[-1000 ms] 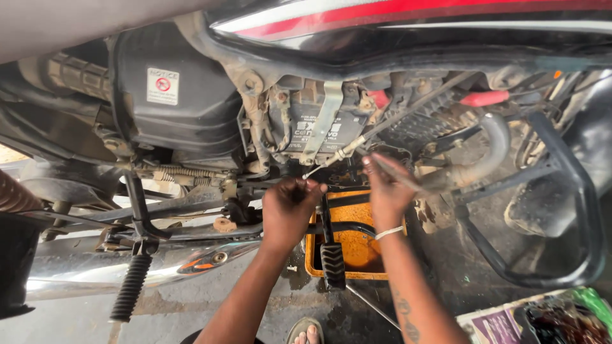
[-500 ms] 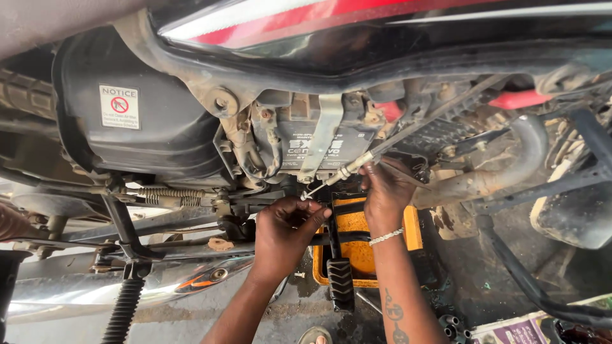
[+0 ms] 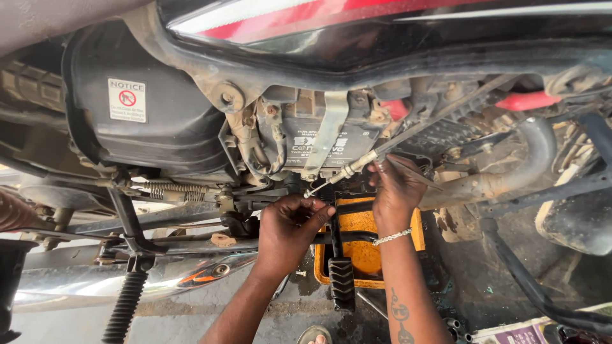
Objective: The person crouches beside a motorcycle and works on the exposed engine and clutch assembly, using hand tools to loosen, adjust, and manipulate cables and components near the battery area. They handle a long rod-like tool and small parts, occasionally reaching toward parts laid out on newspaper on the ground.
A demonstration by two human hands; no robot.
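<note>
Oil-stained concrete floor (image 3: 484,286) lies under a motorcycle seen from its side, with the red and black bodywork across the top and the dirty engine block (image 3: 319,137) in the middle. A yellow drain pan (image 3: 366,239) sits on the floor beneath the engine, partly hidden by the black foot peg (image 3: 341,280) that hangs in front of it.

The left hand (image 3: 290,232) is curled just below the engine, its fingertips pinched together at the lower end of a thin metal cable (image 3: 338,175); its grip looks clenched on that cable end, though the exact contact is small and hard to see. The right hand (image 3: 395,191), with a beaded bracelet (image 3: 392,237) on the wrist, is closed around the same cable higher up, near the silver adjuster sleeve. From there the cable runs up and to the right toward the rusty exhaust pipe (image 3: 491,181).

A coiled spring (image 3: 175,188) stretches along the frame left of the hands, and the chrome silencer (image 3: 127,283) lies low at the left. A black side cover (image 3: 140,121) bearing a white sticker fills the upper left.
</note>
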